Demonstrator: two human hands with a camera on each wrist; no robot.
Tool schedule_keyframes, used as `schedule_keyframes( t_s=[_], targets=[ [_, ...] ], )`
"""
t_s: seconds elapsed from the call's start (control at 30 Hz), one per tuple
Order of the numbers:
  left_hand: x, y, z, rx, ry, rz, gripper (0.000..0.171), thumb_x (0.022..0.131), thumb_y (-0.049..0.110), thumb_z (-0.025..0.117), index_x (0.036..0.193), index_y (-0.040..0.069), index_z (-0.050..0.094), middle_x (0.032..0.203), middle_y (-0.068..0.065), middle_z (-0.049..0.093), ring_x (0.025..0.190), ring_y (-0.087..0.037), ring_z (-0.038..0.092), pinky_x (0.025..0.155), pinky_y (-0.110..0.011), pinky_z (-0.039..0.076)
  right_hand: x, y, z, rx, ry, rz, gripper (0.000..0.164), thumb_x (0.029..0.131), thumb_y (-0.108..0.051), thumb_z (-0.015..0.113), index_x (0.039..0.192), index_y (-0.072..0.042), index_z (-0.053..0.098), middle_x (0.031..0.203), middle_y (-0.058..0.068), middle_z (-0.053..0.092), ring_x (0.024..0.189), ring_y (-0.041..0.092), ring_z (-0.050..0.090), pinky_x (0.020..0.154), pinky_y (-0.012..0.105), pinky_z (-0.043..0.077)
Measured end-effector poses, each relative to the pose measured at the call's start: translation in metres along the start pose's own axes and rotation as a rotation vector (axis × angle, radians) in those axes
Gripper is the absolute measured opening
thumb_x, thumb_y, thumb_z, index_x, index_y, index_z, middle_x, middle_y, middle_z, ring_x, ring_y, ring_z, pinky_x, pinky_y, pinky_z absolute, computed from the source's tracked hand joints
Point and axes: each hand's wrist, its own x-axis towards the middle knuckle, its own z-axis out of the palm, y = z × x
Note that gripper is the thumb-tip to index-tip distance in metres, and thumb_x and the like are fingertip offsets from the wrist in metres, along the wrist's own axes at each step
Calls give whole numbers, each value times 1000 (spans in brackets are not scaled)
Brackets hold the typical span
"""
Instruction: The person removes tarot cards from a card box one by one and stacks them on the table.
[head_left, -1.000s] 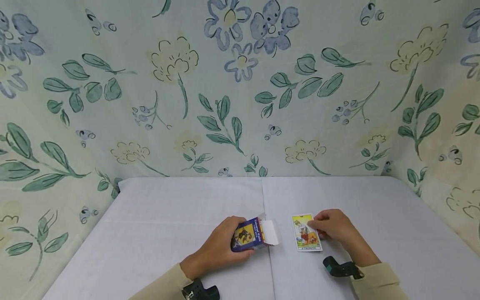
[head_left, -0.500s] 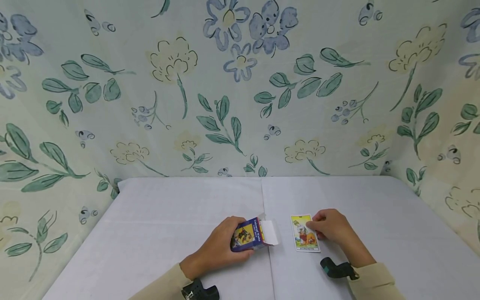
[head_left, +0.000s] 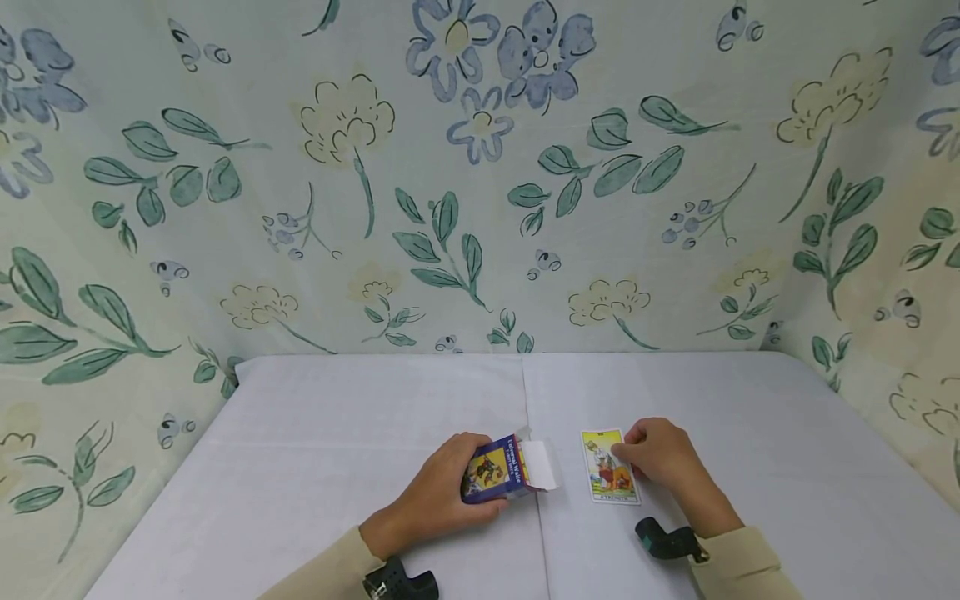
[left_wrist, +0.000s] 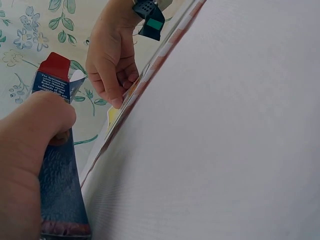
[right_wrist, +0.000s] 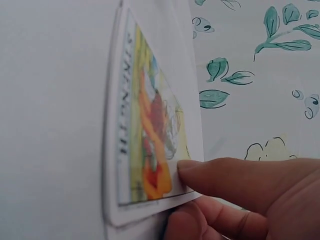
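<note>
White-bordered, with a yellow sky and an orange lion, the Strength tarot card is on or just above the white-covered counter, right of the blue Universal Waite tarot box. The right hand pinches the card's edge between thumb and fingers; the left hand has its fingers curled around the box.

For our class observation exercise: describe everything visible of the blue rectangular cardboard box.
The blue rectangular cardboard box bears a yellow picture panel, white "Universal Waite" lettering and small white print on another face. Its end flap, white inside and red outside, stands open. The person's left hand grips it at a slant; whether it touches the white cloth below, I cannot tell.
</note>
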Motion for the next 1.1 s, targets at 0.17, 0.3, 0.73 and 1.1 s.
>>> schedule_keyframes(
  t_s=[0.17, 0.3, 0.73, 1.1],
  targets=[
    [0, 1, -1, -3, 3, 6, 73, 78, 57, 72, 134, 18, 45, 117, 10, 53, 98, -2, 48, 84, -26, 46, 0, 0, 1, -10, 3, -5, 19, 82, -14, 72, 81, 0, 60, 73, 11, 55, 63, 21, 52, 55, 28, 46],
    [0, 1, -1, -5, 2, 8, 73, 78, 57, 71, 134, 18, 45, 117, 10, 53, 98, -2, 48, 84, -26, 46, 2, 2, 1, -19, 8, -9, 20, 82, -14, 73, 84, 0, 60, 75, 11, 55, 66, 22, 52, 55, 29, 47],
    [0, 1, 1, -7, 6, 2, 74, 77, 54, 74, 134, 17, 45, 116, 9, 52, 97, -3, 48, 82, -25, 46, -3, -3, 1, 6, 36, 26, 23, 81, -12, 73, 91, 4, 58, 80, 14, 58, 68, 24, 54, 54, 27, 45],
    [0, 1, 1, -13, 11, 9, 73, 77, 52, 75, 134, 17, 45, 115, 10, 52, 97, -3, 48, 81, -24, 46, -2, -2, 0, 23, 22, 30, 24, 82, -11, 71, 93, 5, 59, 79, 14, 59, 66, 23, 54, 54, 28, 47]
  ],
)
